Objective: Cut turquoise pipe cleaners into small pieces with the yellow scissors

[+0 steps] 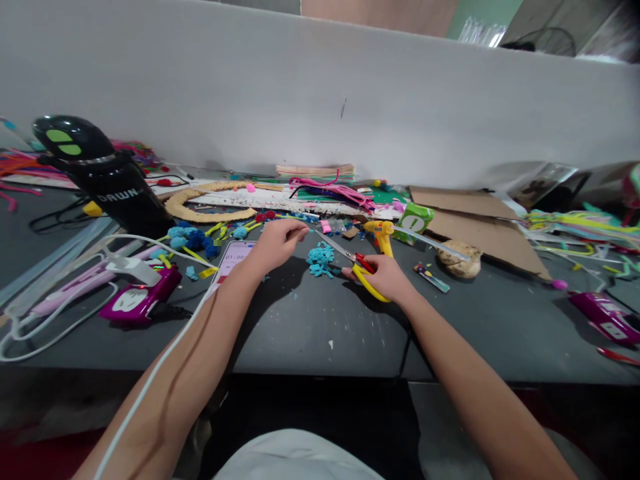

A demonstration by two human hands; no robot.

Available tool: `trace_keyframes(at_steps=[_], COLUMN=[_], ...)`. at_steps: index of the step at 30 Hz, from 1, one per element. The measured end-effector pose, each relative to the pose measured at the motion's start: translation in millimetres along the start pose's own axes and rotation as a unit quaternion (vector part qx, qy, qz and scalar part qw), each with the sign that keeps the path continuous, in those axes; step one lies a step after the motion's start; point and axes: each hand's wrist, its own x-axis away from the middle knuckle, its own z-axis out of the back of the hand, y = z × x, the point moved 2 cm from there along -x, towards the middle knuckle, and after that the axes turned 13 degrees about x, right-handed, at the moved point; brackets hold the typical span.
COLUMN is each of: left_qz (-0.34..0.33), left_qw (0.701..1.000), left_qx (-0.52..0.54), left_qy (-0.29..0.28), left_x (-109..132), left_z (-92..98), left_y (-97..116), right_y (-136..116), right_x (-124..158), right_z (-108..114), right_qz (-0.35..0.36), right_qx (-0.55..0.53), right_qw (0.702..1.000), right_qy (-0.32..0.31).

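My right hand point(385, 277) is closed round the yellow handles of a pair of scissors point(350, 260), whose blades point up and left. My left hand point(280, 241) is pinched shut just left of the blade tips; what it holds is too small to make out. A small heap of teal snippets point(320, 259) lies on the dark table point(310, 327) between the two hands. A phone point(235, 257) with a lit screen lies under my left wrist.
A yellow glue gun point(383, 235) and a green box point(413, 220) sit behind the right hand. A black bottle point(113, 180) and purple device point(140, 297) with white cables stand at the left. Cardboard point(475, 223), pipe cleaners point(335, 190) and blue pom-poms point(190, 239) crowd the back, against a white wall.
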Motion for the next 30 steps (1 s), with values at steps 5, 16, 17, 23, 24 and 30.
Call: trace_keyframes(at_steps=[5,16,17,23,24,30], left_qz=[0.004,-0.001,-0.001,-0.004,-0.005,-0.002], left_qw=[1.0,1.0,1.0,1.0,1.0,1.0], left_qx=[-0.002,-0.008,-0.009,-0.01,-0.01,-0.006], left_qy=[0.003,0.003,0.003,0.003,0.002,-0.004], left_x=[0.0,0.5,0.5,0.7,0.7,-0.2], left_z=[-0.5,-1.7,-1.8,-1.1,-0.9,-0.7], left_y=[0.4,-1.2,-1.5,-2.2,-1.8,0.3], right_y=[0.0,-1.3,-1.7,-3.2,-3.3,-2.4], right_x=[-0.2,-1.1,-1.2,-1.8,-1.8,0.5], right_z=[0.0,1.8,2.3,3.6,3.5,1.9], right_qz=[0.002,0.013,0.015,0.002,0.001,-0.009], right_qx=[0.0,0.005,0.003,0.008,0.007,-0.012], right_qw=[1.0,1.0,1.0,1.0,1.0,1.0], right_qy=[-0.006,-0.004,-0.006,-0.004,-0.003,0.008])
